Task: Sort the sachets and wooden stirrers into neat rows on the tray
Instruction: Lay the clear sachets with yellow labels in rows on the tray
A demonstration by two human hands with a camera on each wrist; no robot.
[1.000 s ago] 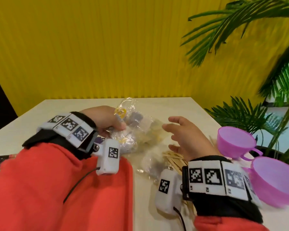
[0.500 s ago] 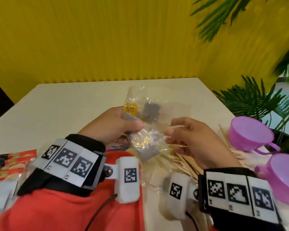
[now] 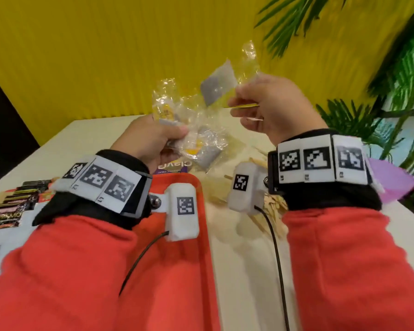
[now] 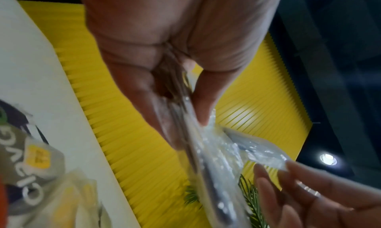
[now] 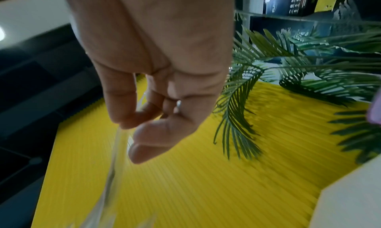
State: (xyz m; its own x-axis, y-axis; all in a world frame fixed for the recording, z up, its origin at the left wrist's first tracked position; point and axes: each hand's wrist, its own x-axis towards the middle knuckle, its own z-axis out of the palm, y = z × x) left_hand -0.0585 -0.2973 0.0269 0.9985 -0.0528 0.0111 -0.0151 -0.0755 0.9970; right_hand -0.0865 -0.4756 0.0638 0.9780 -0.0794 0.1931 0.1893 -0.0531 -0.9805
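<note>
My left hand (image 3: 175, 137) pinches a bunch of clear plastic sachets (image 3: 201, 144) with grey and yellow contents, just above the far end of the red tray (image 3: 189, 271). In the left wrist view its thumb and fingers (image 4: 198, 111) clamp the crinkled film (image 4: 224, 151). My right hand (image 3: 239, 103) is raised higher and to the right. It pinches one clear sachet with a grey packet (image 3: 216, 88) inside, still touching the bunch. The right wrist view shows its fingertips (image 5: 142, 133) on the film's edge (image 5: 117, 150). Wooden stirrers (image 3: 271, 206) lie in a loose heap under my right wrist.
Dark sachets (image 3: 12, 206) lie in a row at the table's left edge. A purple packet (image 3: 175, 166) sits at the tray's far end. Purple cups (image 3: 392, 182) stand at the right edge, with palm leaves (image 3: 368, 120) behind. A yellow ribbed wall (image 3: 105, 56) backs the table.
Both hands have risen off the table with the sachets. The right hand has taken hold of one sachet and pulled it up and to the right of the bunch.
</note>
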